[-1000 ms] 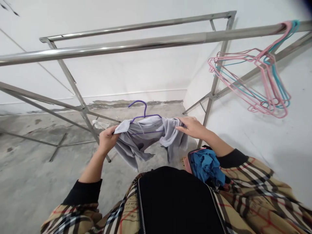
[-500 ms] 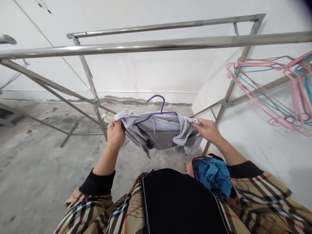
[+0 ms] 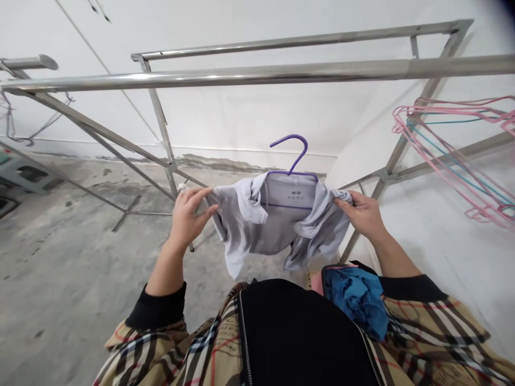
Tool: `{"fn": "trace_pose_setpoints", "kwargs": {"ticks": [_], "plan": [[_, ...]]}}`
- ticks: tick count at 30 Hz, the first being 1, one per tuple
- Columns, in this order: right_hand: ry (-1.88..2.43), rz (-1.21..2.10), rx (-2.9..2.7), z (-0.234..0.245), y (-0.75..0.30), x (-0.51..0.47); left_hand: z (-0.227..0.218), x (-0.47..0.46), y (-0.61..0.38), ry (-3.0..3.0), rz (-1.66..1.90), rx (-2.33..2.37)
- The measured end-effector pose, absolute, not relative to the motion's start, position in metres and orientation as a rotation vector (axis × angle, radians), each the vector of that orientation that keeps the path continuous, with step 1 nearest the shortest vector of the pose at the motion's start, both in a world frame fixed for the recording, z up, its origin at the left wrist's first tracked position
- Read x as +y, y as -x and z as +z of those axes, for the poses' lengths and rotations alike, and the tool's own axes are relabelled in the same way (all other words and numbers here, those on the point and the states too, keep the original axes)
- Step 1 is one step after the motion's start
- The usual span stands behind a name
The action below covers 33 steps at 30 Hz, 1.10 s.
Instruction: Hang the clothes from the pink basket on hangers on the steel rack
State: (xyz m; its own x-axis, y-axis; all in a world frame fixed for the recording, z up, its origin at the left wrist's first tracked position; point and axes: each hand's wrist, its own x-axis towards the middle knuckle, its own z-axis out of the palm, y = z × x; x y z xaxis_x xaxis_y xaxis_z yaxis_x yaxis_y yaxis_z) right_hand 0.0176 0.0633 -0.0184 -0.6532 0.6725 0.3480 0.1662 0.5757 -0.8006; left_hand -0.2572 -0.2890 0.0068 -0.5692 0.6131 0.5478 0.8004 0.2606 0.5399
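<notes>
Pinching the grey shirt (image 3: 277,229): right hand (image 3: 364,214).

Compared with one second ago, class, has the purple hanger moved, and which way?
Yes: against the metal rack, the purple hanger has shifted up and rightward in view, its hook nearer the front rail.

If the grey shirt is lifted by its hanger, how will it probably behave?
The grey shirt would likely hang floppy, as its cloth droops in loose folds. It could slide a little, since the purple hanger looks thin and smooth.
</notes>
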Motion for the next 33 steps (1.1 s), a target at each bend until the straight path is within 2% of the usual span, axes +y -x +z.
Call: {"fn": "trace_pose_setpoints", "kwargs": {"ticks": [3, 5, 13, 22, 26, 31, 33], "plan": [[0.663, 0.994, -2.153, -0.009, -0.016, 0.066, 0.012, -0.271, 0.263, 1.306, -0.795, -2.220], [0.635, 0.996, -2.164, -0.004, -0.016, 0.067, 0.012, -0.264, 0.266, 1.261, -0.757, -2.209], [0.543, 1.127, -2.234, 0.007, -0.015, 0.064, -0.013, -0.255, 0.267, 1.547, -1.095, -2.290], [0.571, 1.117, -1.990, 0.023, -0.002, 0.050, -0.031, -0.255, 0.250, 1.544, -0.986, -2.347], [0.364, 1.072, -2.309, 0.034, -0.002, 0.041, -0.031, -0.260, 0.253, 1.336, -1.180, -2.378], [0.279, 0.703, -2.585, 0.026, -0.003, 0.060, -0.025, -0.274, 0.257, 1.214, -1.362, -2.381], [0.252, 0.721, -2.722, 0.021, -0.001, 0.065, -0.021, -0.279, 0.259, 1.132, -1.447, -2.366]]}}
